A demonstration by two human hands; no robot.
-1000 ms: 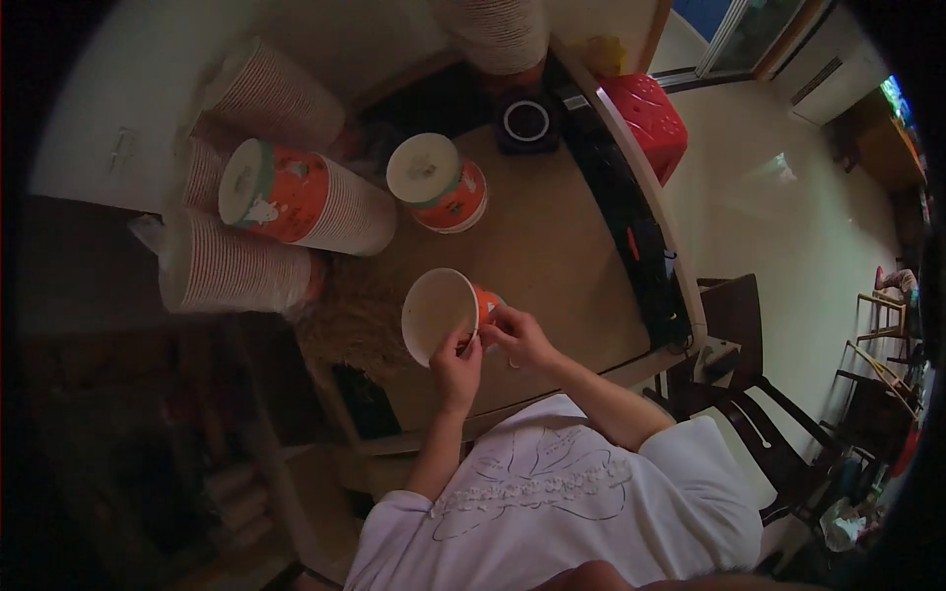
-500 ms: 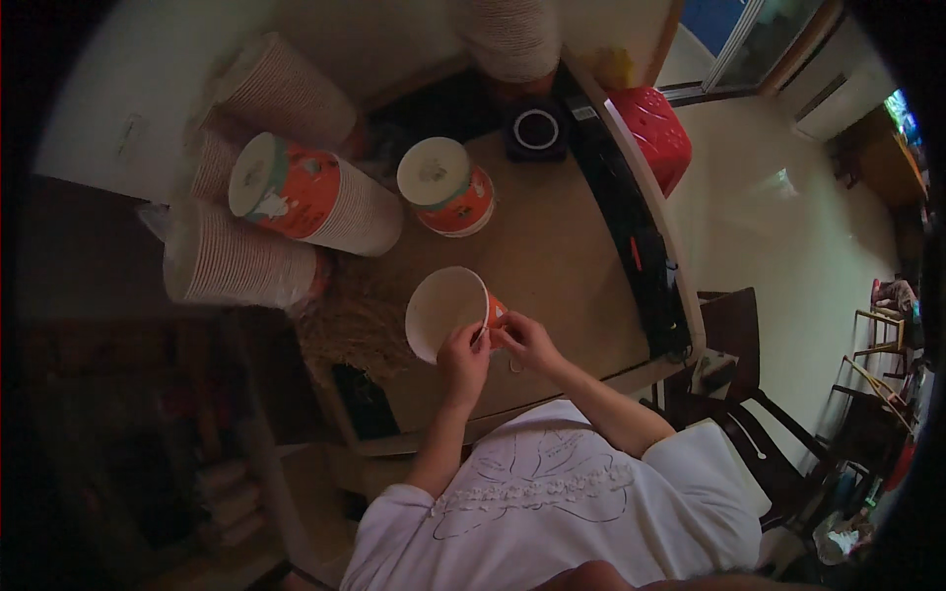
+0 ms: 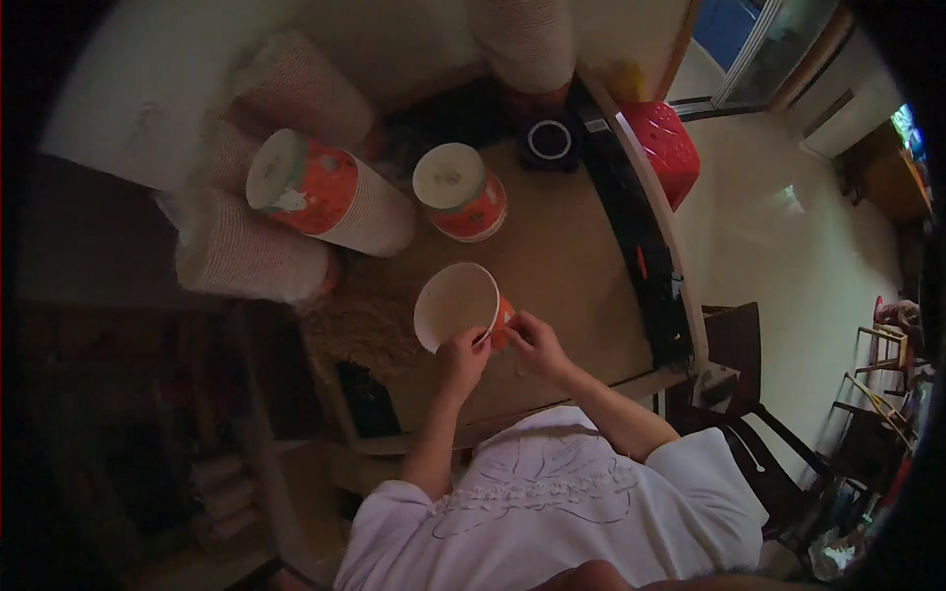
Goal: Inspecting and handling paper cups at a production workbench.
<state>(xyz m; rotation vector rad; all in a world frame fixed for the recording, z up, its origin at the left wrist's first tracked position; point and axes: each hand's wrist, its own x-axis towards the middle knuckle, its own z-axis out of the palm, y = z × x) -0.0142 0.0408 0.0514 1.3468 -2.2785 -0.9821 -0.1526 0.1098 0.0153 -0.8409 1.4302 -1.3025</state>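
A white paper tub [image 3: 456,300] with an orange printed side lies tipped, its open mouth facing up and to the left. The closed fingers of my left hand [image 3: 461,364] pinch its near rim. Against the orange side, my right hand [image 3: 538,347] is closed in a pinch, and what its fingertips hold is too small to make out. A faint thin strand seems to hang below them. Just left of the tub spreads a heap of tan straw-like strands [image 3: 360,330]. Beyond it stands a short upside-down stack of tubs [image 3: 460,192].
Long stacks of nested tubs [image 3: 379,212] and plastic-wrapped stacks [image 3: 246,251] crowd the table's left side. Another stack [image 3: 522,44] stands at the back, near a dark round-topped object [image 3: 550,141]. A red stool [image 3: 665,148] and dark chair [image 3: 734,355] lie beyond the right edge.
The whole view has shifted slightly. My left hand keeps its pinch on the tub's rim, and my right fingers have moved a little apart from the left ones.
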